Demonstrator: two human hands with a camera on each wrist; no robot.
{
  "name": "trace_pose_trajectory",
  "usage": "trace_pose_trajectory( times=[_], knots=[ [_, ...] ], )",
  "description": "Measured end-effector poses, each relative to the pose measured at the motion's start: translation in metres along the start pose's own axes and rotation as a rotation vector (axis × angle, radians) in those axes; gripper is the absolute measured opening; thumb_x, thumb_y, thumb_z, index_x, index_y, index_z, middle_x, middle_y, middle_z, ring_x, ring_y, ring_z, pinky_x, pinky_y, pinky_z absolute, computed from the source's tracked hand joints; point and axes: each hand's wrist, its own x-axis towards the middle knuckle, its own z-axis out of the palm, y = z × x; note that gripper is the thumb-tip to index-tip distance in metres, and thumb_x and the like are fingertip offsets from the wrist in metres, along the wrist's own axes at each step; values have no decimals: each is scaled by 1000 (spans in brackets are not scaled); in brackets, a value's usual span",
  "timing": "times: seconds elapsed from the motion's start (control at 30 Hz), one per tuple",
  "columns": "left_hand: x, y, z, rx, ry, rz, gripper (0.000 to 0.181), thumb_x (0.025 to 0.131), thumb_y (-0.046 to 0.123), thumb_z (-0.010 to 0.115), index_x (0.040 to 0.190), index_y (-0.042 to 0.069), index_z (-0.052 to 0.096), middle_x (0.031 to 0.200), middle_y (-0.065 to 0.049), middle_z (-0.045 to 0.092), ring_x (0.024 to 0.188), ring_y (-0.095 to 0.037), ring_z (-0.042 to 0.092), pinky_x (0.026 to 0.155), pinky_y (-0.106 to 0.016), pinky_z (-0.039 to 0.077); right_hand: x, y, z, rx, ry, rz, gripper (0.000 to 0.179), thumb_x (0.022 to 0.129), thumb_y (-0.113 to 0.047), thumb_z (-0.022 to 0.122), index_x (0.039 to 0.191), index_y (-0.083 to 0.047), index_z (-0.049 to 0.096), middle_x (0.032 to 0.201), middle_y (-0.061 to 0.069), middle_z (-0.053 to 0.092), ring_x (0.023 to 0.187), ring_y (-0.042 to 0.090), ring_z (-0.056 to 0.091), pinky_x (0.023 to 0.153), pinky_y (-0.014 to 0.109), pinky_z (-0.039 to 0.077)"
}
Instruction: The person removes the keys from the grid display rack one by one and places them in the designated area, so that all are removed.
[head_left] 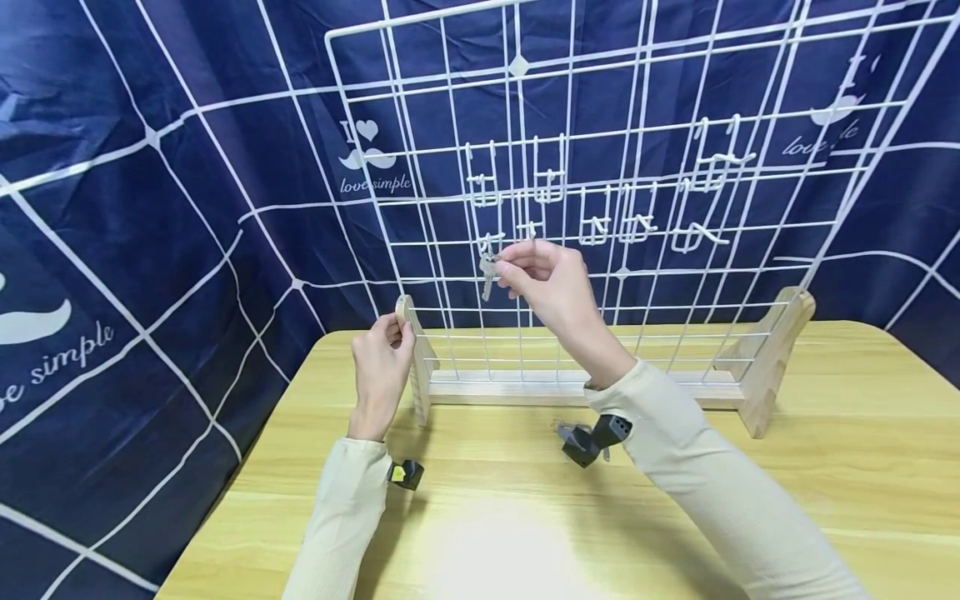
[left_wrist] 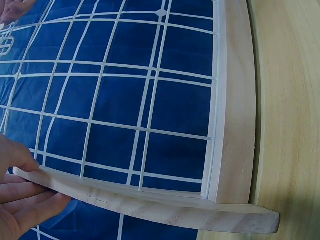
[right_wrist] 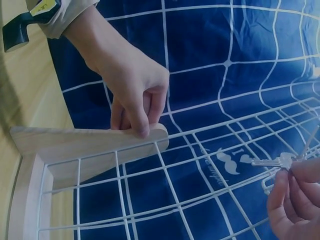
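Observation:
My right hand pinches a silver key by its head end, with the blade hanging down in the head view. The key is in front of a white wire grid rack, close to a small white hook. In the right wrist view the key sticks out past the thumb and fingertips. My left hand grips the rounded top of the rack's wooden side support. The left wrist view has the thumb on one face of that support and fingers beneath it.
Several more white hooks hang on the wire grid. A second wooden support holds the rack's right end. Metal keys lie on the wooden table, partly behind the right wrist camera. A dark blue curtain surrounds the table.

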Motion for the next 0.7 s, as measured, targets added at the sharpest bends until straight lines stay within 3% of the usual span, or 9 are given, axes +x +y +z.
trace_pose_trajectory(
  times=[0.4,0.7],
  knots=[
    [1,0,1,-5,-1,-10,16,87,-2,60,95,-14,67,89,-26,70,78,-32,72,68,-40,59,-6,-8,-3,89,11,-86,15,89,-4,67,98,7,64,87,15,69,70,16,66,68,27,57],
    [0,0,0,4,-5,-12,17,88,-1,60,97,-14,66,89,-26,70,78,-32,71,69,-41,58,-16,-16,-7,112,4,-129,14,89,-4,67,98,6,65,83,7,69,71,18,66,69,28,57]
  ],
)
